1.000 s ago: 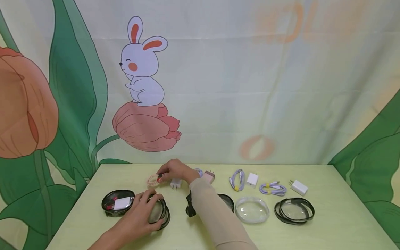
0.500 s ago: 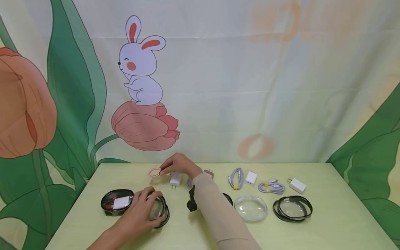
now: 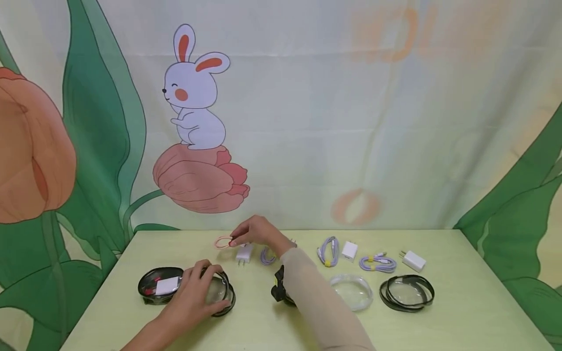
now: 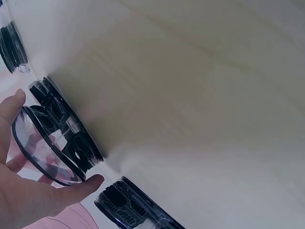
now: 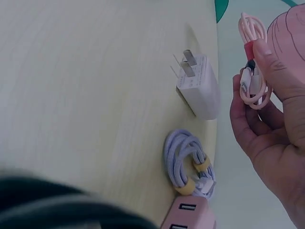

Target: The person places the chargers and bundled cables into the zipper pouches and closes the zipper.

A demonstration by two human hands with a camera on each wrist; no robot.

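My left hand (image 3: pixel 193 292) holds a clear, round zip case with black trim (image 3: pixel 217 291) on the table, thumb on one side and fingers on the other. In the left wrist view that case (image 4: pixel 71 126) has its clear lid raised. Over the table's back edge, my right hand (image 3: pixel 259 231) pinches a coiled pink charging cable (image 3: pixel 223 242) with a red tie. The right wrist view shows the cable (image 5: pixel 252 31) between thumb and fingertips, apart from the table. Below this hand lies a white plug charger (image 3: pixel 244 253), beside a coiled lilac cable (image 3: pixel 267 256).
Left of my left hand, a black-rimmed case (image 3: pixel 145 287) contains a white charger (image 3: pixel 168 286) and something red. To the right stand a clear-rimmed case (image 3: pixel 366 295) and another black-trimmed case (image 3: pixel 406 292). Behind them lie more lilac cables (image 3: pixel 377 263) and white chargers (image 3: pixel 413 261). A pink charger (image 5: pixel 188 214) is near.
My right hand has lifted the pink cable from the table and drawn it slightly right. My left hand keeps its hold on the case.
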